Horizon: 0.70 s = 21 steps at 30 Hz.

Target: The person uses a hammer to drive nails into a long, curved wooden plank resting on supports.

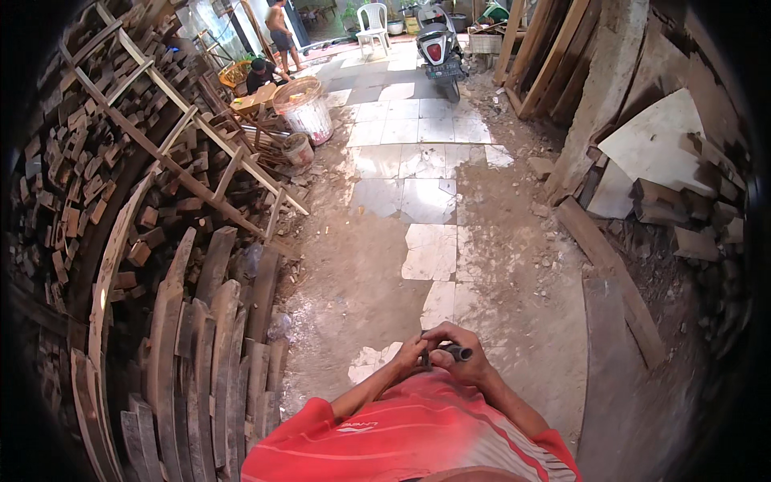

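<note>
From my head, I see my right hand curled closed around a dark tube, near, just in front of my red shirt. My left hand has its fingers bunched just left of it; I can't tell whether they grip anything. Planks stand near on the left, a wooden ladder leans beyond them, and a scooter is parked far off.
</note>
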Motion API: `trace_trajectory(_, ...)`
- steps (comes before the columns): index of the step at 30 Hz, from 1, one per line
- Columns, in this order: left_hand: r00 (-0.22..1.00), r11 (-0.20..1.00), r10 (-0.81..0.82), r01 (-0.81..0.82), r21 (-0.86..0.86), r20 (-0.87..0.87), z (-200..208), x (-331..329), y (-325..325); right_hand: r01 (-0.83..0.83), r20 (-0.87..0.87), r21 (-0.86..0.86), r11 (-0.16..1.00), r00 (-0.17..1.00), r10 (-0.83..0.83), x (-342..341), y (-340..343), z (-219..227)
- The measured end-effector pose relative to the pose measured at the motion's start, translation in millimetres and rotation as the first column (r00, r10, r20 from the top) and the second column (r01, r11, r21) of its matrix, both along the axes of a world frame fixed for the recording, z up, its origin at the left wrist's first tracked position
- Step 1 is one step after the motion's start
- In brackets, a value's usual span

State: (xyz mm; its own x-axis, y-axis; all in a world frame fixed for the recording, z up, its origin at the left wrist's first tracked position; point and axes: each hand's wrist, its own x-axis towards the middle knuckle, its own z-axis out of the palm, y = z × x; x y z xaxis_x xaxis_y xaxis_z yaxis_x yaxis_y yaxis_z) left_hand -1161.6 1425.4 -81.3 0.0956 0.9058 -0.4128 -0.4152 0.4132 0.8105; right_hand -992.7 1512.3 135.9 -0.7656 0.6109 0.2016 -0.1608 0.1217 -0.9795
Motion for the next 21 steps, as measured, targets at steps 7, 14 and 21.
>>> trace_trajectory(7,0.989,0.996,0.025,-0.013,-0.084,0.144,21.0,49.2,28.7,0.158,0.097,-0.053,0.986,0.983,-0.153,53.5,27.3,13.4)
trace_trajectory(14,0.993,0.957,-0.015,-0.02,-0.289,-0.12,-6.6,42.0,66.7,0.507,0.181,-0.065,0.86,0.853,-0.489,116.5,25.3,5.9)
trace_trajectory(21,0.95,0.941,-0.274,0.234,-0.243,-0.148,7.2,112.6,103.0,0.808,0.479,-0.256,0.531,0.583,-0.657,193.4,-46.2,-20.7)
